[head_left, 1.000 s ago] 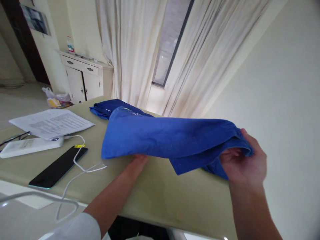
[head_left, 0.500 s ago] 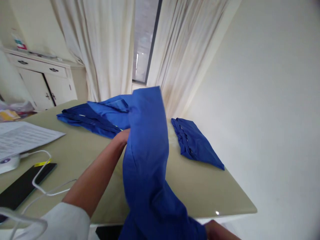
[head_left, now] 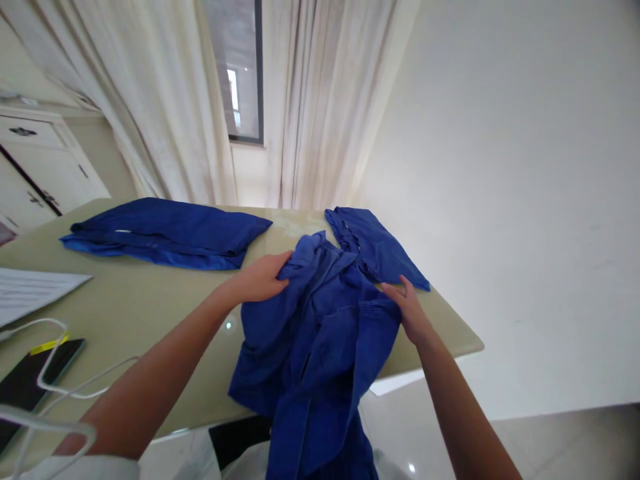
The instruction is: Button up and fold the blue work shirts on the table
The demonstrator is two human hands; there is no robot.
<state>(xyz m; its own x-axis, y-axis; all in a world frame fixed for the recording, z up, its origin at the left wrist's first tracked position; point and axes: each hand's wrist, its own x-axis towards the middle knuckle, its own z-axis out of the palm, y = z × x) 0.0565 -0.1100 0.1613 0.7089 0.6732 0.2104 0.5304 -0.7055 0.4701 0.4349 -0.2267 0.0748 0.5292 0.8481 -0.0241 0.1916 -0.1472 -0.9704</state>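
Observation:
A crumpled blue garment [head_left: 320,347] hangs over the table's front edge, its lower part dropping toward my lap. My left hand [head_left: 265,277] grips its upper left side, thumb and fingers closed on the cloth. On the right, my right hand [head_left: 406,308] pinches the garment's other side, with some fingers stretched out. Behind my left hand lies a folded dark-blue garment [head_left: 170,230]. Another folded blue garment [head_left: 375,240] is by the wall, just beyond my right hand.
The table [head_left: 165,307] has a greenish top. At left are a printed sheet [head_left: 35,290], a black phone-like slab [head_left: 35,380] and a white cable [head_left: 45,353]. Curtains [head_left: 170,100] hang behind, and a white wall [head_left: 500,200] borders the right.
The garment in my hands has come down from a raised, stretched position onto the table edge. My right hand has moved up into fuller view. The view has turned right and downward.

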